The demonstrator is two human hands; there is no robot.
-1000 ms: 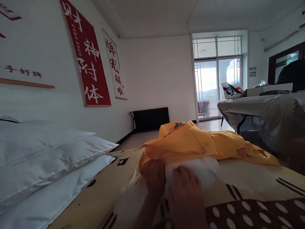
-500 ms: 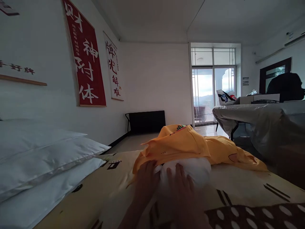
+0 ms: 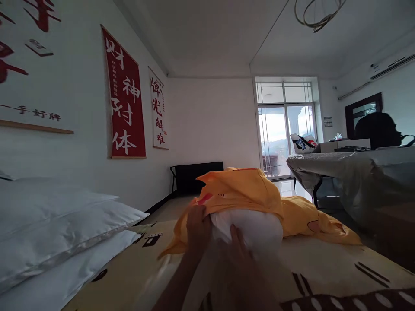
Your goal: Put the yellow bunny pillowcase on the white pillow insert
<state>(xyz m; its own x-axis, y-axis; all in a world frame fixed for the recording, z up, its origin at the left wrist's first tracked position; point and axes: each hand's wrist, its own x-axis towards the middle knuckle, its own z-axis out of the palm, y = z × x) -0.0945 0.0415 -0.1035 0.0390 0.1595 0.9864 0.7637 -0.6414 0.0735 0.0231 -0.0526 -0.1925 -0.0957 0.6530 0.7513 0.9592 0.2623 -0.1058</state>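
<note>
An orange cloth cover (image 3: 246, 188) with printed patterns lies over the far part of a white pillow (image 3: 259, 226). Closed on the left edge of the cover's opening is my left hand (image 3: 197, 224). My right hand (image 3: 241, 248) rests against the near side of the white pillow, its fingers pressed together and partly blurred; whether it pinches the white fabric is hard to see. The orange cloth trails off to the right across the patterned bedsheet (image 3: 311, 263).
White pillows (image 3: 65, 233) are stacked at the left. A black panel (image 3: 197, 177) stands by the far wall. At the right is a plastic-covered table (image 3: 340, 166) with boxes and a dark object on it. Beyond are glass doors (image 3: 274, 134).
My left hand has lifted the left edge of the orange cover, and more white shows beneath it. My right hand's fingers have drawn closer together. The camera view has tilted up.
</note>
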